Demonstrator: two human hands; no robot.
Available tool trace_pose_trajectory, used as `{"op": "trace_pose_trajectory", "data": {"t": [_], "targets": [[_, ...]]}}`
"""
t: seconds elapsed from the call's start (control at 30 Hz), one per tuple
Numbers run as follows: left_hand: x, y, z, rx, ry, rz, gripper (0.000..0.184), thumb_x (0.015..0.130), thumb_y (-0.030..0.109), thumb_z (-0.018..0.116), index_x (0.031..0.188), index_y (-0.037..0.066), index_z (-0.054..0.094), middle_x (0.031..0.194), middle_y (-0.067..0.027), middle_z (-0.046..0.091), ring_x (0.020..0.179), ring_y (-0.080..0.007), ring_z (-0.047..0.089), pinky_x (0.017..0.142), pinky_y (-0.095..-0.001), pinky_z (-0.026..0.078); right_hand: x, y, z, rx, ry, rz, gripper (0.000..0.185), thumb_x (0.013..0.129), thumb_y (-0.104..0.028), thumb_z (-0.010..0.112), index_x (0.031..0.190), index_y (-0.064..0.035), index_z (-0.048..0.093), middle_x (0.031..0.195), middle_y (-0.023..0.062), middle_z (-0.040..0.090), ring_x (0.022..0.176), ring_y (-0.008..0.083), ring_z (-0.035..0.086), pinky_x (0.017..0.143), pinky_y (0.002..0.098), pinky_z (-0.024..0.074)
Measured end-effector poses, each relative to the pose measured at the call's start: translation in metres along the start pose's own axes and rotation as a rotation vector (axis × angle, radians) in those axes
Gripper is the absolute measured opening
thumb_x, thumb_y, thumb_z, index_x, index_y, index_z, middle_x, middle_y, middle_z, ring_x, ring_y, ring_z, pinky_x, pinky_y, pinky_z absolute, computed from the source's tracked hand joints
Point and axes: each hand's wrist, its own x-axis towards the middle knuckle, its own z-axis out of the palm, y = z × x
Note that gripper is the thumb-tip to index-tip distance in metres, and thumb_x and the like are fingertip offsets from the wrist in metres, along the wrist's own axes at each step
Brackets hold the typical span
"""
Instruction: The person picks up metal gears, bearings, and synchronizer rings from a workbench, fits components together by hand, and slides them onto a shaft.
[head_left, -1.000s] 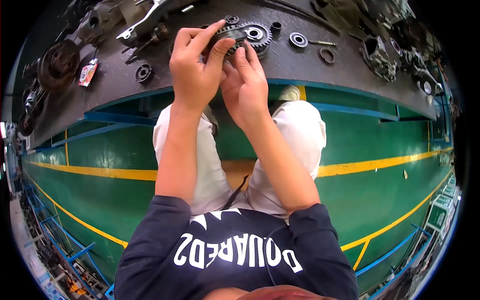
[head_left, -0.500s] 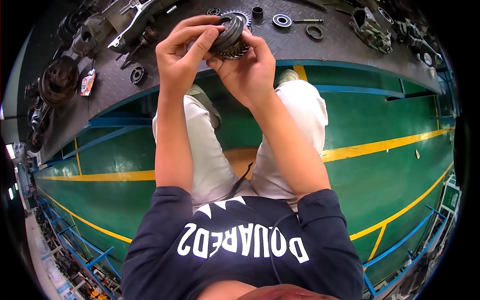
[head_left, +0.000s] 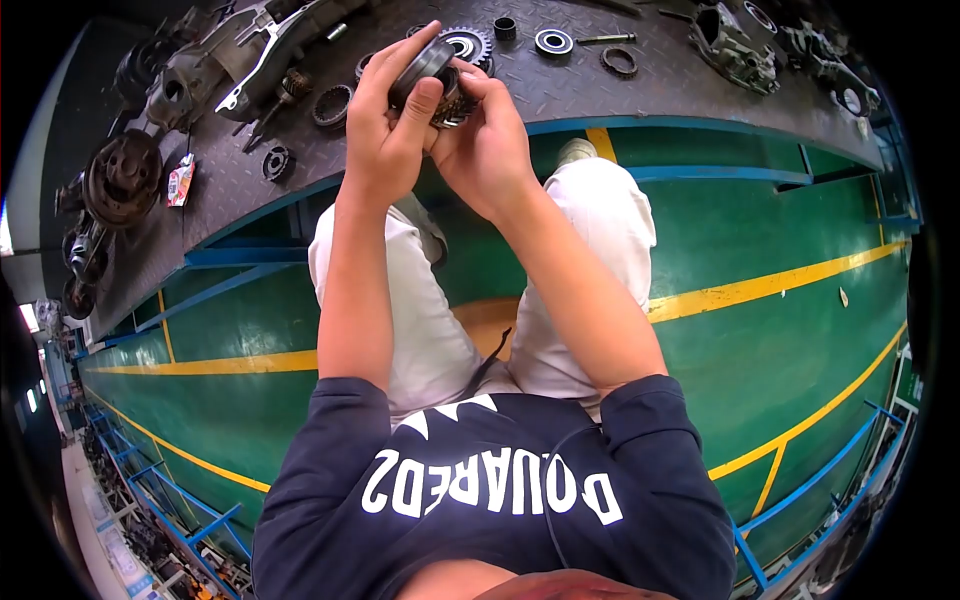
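Steel bench (head_left: 660, 100) at the knees, and over its near edge the left hand (head_left: 382, 140) pinches a dark ring (head_left: 418, 68) while the right hand (head_left: 495, 150) cups the toothed gear (head_left: 457, 108) just beside it; an even grip should best keep both square! Farther out, a bearing (head_left: 553, 41) lies flat, then comes an open metal housing (head_left: 735, 52), contents too dark to tell.

The thick round metal gear part (head_left: 424, 68) over there is dark grey, with a brassy tint on its lower teeth (head_left: 455, 110). I see a dark grey-brown steel bench (head_left: 560, 90) with a raised diamond tread pattern, a bright blue metal frame (head_left: 700, 174), a glossy green floor (head_left: 760, 235) striped yellow, off-white cloth trousers (head_left: 605, 215), and a navy short-sleeved shirt (head_left: 330, 480) with white lettering.
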Motion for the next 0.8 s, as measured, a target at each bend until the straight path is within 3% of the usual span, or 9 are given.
{"op": "trace_pose_trajectory", "data": {"t": [0.2,0.33,0.37,0.47,0.5,0.6,0.73,0.8], "targets": [[0.001,0.003,-0.002,-0.347,0.092,-0.205,0.053,0.107,0.043,0.06,0.139,0.001,0.066,0.124,-0.0104,0.068,0.109,-0.0152,0.065,0.096,-0.0273,0.051,-0.004,-0.004,0.012,-0.072,-0.002,-0.018,0.042,0.109,-0.022,0.035,0.144,-0.001,0.045,0.137,0.0199,0.059,0.126,0.0328,0.063,0.11,0.0491,0.055],[0.004,0.003,0.006,-0.633,0.245,-0.356,0.059,0.109,0.045,0.055,0.138,-0.006,0.06,0.12,-0.0117,0.07,0.107,-0.0181,0.068,0.094,-0.0294,0.055,-0.004,-0.002,0.011,-0.12,0.019,-0.033,0.042,0.109,-0.021,0.034,0.145,-0.0007,0.042,0.14,0.0221,0.056,0.126,0.0372,0.063,0.108,0.0487,0.0573],[0.005,0.0,0.004,-0.569,0.208,-0.372,0.064,0.111,0.051,0.042,0.14,-0.005,0.053,0.133,-0.0221,0.065,0.116,-0.0281,0.069,0.101,-0.0399,0.058,-0.004,-0.001,0.011,-0.123,0.03,-0.035,0.042,0.109,-0.021,0.034,0.145,-0.0005,0.042,0.14,0.0225,0.055,0.126,0.0382,0.063,0.108,0.0484,0.0577],[0.006,-0.002,0.004,-0.72,0.268,-0.494,0.065,0.112,0.052,0.036,0.136,-0.005,0.054,0.134,-0.0227,0.065,0.115,-0.0297,0.069,0.101,-0.0417,0.059,-0.002,0.003,0.012,-0.142,0.081,-0.036,0.039,0.11,-0.02,0.033,0.142,0.0002,0.043,0.14,0.0234,0.055,0.124,0.0402,0.064,0.107,0.0481,0.0584],[0.007,0.002,0.005,-0.725,0.289,-0.54,0.067,0.113,0.054,0.029,0.135,-0.004,0.054,0.135,-0.0236,0.064,0.116,-0.0319,0.068,0.102,-0.0439,0.059,-0.002,0.004,0.012,-0.15,0.103,-0.035,0.038,0.11,-0.02,0.033,0.14,0.0005,0.044,0.14,0.0236,0.055,0.123,0.0406,0.065,0.107,0.048,0.0585],[0.005,-0.003,0.003,-0.941,0.368,-0.62,0.07,0.113,0.055,0.029,0.129,-0.007,0.056,0.124,-0.0213,0.069,0.107,-0.0299,0.071,0.098,-0.0416,0.059,-0.001,0.005,0.008,-0.14,0.091,-0.013,0.037,0.11,-0.02,0.034,0.137,0.0013,0.045,0.139,0.024,0.055,0.121,0.0412,0.065,0.107,0.0478,0.0589],[0.003,-0.011,-0.003,-1.024,0.349,-0.661,0.077,0.112,0.059,0.021,0.132,-0.006,0.057,0.127,-0.0207,0.068,0.104,-0.028,0.068,0.098,-0.0417,0.058,0.001,0.008,0.007,-0.125,0.105,-0.009,0.037,0.109,-0.019,0.034,0.137,0.0019,0.046,0.135,0.0239,0.057,0.12,0.0377,0.066,0.107,0.0492,0.0587],[0.001,-0.015,-0.008,-1.081,0.346,-0.71,0.079,0.111,0.062,0.02,0.133,-0.003,0.058,0.125,-0.0198,0.069,0.1,-0.0259,0.067,0.092,-0.0394,0.058,0.0,0.006,0.007,-0.161,0.107,0.0,0.038,0.109,-0.02,0.035,0.138,0.0007,0.046,0.13,0.0224,0.06,0.115,0.0345,0.067,0.1,0.0471,0.062]]}}
